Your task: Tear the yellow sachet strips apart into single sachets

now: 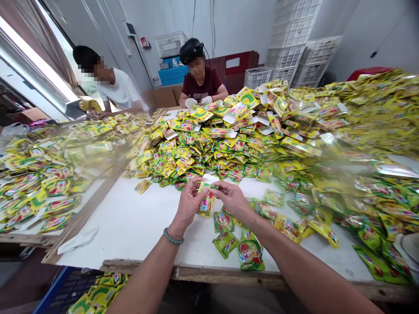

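My left hand (189, 205) and my right hand (233, 200) meet above the white table (131, 222), both pinching the top of one small yellow-green snack packet (206, 203) that hangs between them. A white card piece (209, 178) sits just behind the packet's top. Several loose packets (248, 253) lie on the table under my right forearm. A beaded bracelet (173, 238) is on my left wrist.
A huge heap of the same packets (229, 148) covers the table's middle and right side. Two other people sit at the far side, one in a dark red shirt (201, 83) with gloves. White crates (294, 48) are stacked behind. A blue crate (62, 292) with packets sits below the table edge.
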Action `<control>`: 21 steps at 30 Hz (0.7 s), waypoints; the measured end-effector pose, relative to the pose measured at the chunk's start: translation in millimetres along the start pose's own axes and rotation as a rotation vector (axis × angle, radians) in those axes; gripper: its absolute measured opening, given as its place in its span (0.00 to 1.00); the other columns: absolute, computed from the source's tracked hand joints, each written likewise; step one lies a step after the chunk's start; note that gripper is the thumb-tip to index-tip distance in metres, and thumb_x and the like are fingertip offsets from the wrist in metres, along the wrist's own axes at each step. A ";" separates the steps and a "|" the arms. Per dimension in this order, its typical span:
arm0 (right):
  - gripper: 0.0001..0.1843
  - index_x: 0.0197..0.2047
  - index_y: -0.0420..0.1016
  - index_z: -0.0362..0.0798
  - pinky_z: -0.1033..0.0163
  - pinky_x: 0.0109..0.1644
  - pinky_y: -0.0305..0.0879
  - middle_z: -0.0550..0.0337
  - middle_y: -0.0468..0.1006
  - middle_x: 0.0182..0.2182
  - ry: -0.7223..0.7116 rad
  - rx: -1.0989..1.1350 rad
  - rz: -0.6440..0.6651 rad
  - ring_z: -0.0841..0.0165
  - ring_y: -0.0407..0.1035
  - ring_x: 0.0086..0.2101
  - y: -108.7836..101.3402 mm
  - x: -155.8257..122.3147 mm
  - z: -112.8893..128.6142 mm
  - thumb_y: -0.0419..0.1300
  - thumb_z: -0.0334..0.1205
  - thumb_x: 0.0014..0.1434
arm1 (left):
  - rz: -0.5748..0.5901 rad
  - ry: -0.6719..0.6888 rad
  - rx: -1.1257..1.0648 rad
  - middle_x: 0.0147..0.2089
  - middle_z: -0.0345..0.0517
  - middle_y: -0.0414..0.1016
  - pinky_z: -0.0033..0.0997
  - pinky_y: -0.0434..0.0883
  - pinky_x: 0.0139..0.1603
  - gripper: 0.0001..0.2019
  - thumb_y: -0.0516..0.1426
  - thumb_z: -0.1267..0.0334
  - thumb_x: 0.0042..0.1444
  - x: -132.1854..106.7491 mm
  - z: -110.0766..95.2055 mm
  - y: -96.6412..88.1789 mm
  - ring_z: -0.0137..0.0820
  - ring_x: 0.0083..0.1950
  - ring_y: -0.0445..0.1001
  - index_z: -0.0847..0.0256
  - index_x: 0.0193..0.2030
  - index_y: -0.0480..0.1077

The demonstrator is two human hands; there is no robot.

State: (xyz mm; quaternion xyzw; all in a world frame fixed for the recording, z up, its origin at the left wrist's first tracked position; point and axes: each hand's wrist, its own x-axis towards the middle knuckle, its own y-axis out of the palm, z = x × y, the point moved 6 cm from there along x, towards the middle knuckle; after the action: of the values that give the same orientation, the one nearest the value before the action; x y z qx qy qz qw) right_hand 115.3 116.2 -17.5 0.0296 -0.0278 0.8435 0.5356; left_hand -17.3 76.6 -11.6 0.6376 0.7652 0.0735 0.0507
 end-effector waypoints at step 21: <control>0.09 0.37 0.79 0.49 0.63 0.38 0.64 0.58 0.80 0.35 -0.154 -0.190 -0.023 0.67 0.71 0.36 -12.0 -6.5 32.2 0.62 0.42 0.54 | 0.114 -0.117 -0.069 0.35 0.39 0.78 0.28 0.73 0.34 0.29 0.68 0.60 0.45 -7.9 -0.6 6.8 0.30 0.31 0.77 0.54 0.48 0.56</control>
State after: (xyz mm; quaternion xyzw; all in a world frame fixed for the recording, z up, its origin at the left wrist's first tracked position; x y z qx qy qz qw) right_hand 129.6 112.9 14.2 0.0436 -0.1485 0.8262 0.5418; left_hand -9.5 70.0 -9.9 0.6811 0.7204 0.0654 0.1131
